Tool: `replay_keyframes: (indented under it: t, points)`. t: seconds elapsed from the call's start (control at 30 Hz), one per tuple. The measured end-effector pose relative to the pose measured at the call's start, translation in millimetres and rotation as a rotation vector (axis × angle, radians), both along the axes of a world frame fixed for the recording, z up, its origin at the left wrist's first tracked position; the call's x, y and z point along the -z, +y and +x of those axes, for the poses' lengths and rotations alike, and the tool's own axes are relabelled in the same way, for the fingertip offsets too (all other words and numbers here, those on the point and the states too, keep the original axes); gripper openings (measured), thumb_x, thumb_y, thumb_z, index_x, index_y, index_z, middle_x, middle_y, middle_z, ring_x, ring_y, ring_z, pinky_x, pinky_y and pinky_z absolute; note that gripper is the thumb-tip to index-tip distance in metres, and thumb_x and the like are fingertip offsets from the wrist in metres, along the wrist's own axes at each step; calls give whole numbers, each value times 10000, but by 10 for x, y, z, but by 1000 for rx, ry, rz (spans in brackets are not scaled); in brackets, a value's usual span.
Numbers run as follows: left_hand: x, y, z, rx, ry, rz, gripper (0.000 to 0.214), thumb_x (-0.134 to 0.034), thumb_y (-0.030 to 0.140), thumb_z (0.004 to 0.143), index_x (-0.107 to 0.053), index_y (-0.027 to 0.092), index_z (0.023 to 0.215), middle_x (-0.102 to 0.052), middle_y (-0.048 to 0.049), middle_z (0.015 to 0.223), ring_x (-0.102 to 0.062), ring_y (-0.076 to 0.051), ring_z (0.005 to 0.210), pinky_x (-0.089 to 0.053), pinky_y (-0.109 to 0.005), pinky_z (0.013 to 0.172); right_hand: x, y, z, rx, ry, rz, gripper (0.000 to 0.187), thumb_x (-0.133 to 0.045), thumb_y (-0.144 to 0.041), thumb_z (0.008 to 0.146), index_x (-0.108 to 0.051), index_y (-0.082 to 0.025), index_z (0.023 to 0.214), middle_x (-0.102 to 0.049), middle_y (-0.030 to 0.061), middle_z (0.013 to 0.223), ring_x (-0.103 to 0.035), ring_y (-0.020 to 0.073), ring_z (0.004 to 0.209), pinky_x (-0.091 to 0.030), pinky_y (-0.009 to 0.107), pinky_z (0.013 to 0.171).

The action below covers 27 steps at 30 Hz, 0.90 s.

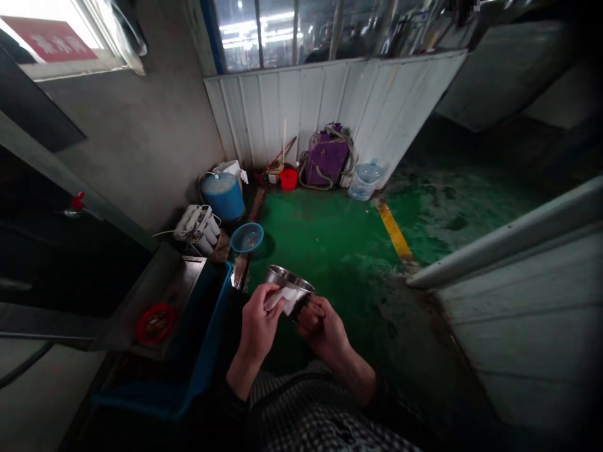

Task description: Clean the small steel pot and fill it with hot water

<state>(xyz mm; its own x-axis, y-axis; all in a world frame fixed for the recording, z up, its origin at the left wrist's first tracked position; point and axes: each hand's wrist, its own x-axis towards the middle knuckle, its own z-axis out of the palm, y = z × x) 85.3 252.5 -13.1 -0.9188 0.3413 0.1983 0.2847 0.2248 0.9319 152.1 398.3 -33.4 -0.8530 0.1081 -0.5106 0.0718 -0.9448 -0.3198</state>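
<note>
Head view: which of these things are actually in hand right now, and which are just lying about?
In hand:
- metal bowl, held by the right hand
- white cloth, pinched by the left hand at the bowl's rim

Lying about:
- blue basin
- blue bucket
- red bucket
- purple machine
- water jug

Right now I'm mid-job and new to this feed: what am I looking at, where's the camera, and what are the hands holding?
There is one picture, from a camera worn on a person's head, looking forward and down. No machine: two bare hands. The left hand presses a white cloth against a steel bowl, which the right hand grips from below. Ahead lies a green floor with a blue basin, a blue bucket and a purple machine by the wall. A red strainer sits in the sink on the left.
</note>
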Motion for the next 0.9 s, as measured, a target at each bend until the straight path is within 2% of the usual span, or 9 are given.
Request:
replay_keyframes:
  t: [0.07, 0.13, 0.23, 0.37, 0.47, 0.63, 0.7, 0.8, 0.9]
  points:
    - [35, 243, -197, -143, 320, -102, 93, -598, 231, 908, -619, 198, 992, -669, -49, 967, -615, -163, 938, -513, -301, 846, -38, 210, -221, -70, 17, -15, 413, -534, -275, 879, -214, -210, 626, -98, -62, 539, -81, 101, 490, -144, 248, 438]
    - [52, 460, -370, -264, 501, -161, 110, -575, 181, 917, -615, 196, 1019, -668, -57, 982, -603, -167, 964, -520, -309, 863, -90, 405, -427, -137, 25, -6, 412, -533, -283, 879, -220, -207, 622, -97, -64, 542, -76, 95, 485, -136, 242, 435]
    - [44, 777, -457, -369, 560, -193, 190, -581, 128, 902, -624, 194, 1075, -646, -75, 1049, -591, -167, 1007, -535, -306, 887, -157, 631, -682, -230, 34, 43, 420, -549, -308, 862, -224, -205, 617, -107, -64, 536, -74, 87, 473, -143, 241, 428]
    - [38, 1129, -431, -311, 570, -258, 195, -581, 107, 892, -663, 211, 1035, -613, -72, 1045, -587, -163, 1015, -544, -293, 901, -182, 796, -900, -248, -53, 150, 342, -599, -293, 790, -310, -187, 642, -233, -52, 551, -179, 75, 470, -192, 218, 435]
    - [47, 1184, -563, -338, 526, -289, 174, -569, 127, 905, -659, 202, 1033, -611, -77, 1062, -588, -168, 1037, -539, -311, 934, -186, 880, -1005, -297, -38, 190, 316, -600, -319, 810, -349, -184, 674, -262, -51, 564, -177, 73, 473, -213, 217, 440]
    - [47, 1189, -785, -529, 396, -244, 119, -577, 175, 910, -652, 188, 1002, -623, -72, 1050, -609, -165, 988, -544, -310, 891, -205, 1043, -1122, -377, 52, 192, 444, -564, -354, 860, -224, -197, 621, -146, -55, 533, -93, 81, 475, -152, 232, 432]
    - [48, 1311, -756, -476, 414, -257, 131, -567, 166, 913, -658, 192, 1004, -633, -73, 1064, -610, -168, 1003, -542, -311, 902, -186, 1100, -1148, -354, 20, 190, 413, -564, -338, 847, -248, -195, 622, -160, -54, 538, -110, 81, 470, -155, 229, 433]
    - [61, 1489, -721, -304, 493, -296, 166, -529, 140, 925, -663, 201, 1003, -648, -66, 1054, -604, -164, 1028, -527, -305, 938, -141, 1154, -1172, -308, -42, 191, 393, -595, -319, 813, -264, -193, 642, -186, -57, 561, -149, 75, 472, -176, 218, 434]
    - [104, 1422, -887, -327, 454, -302, 153, -528, 175, 931, -663, 186, 1001, -635, -78, 1045, -603, -164, 1009, -523, -296, 917, -139, 1191, -1186, -319, -2, 167, 417, -576, -327, 847, -241, -196, 636, -173, -58, 545, -123, 79, 468, -166, 225, 430]
